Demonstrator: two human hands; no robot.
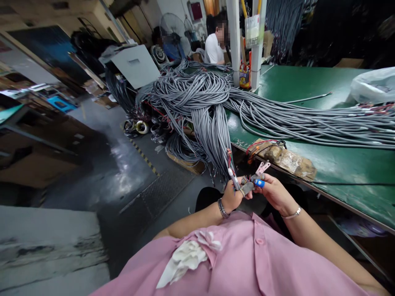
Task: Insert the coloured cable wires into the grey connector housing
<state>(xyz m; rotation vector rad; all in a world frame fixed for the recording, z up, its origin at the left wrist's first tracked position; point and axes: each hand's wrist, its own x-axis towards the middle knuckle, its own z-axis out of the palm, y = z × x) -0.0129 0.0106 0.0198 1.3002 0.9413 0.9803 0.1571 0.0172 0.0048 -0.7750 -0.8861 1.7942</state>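
Note:
In front of my body my left hand is closed around a grey cable near its stripped end, where thin coloured wires fan out. My right hand meets it, fingers pinched together at the wire ends. A small pink tool sticks up from the right hand's fingers; its exact kind is unclear. Grey wrapping covers fingertips of both hands, and a blue band wraps a right-hand finger. The fingers hide what lies between them. More grey cables hang off the table just beyond my hands.
A big heap of grey cables lies across the green table. A taped wooden block with wires sits at the near edge. White posts rise from the table, and a plastic bag rests right. A person sits beyond.

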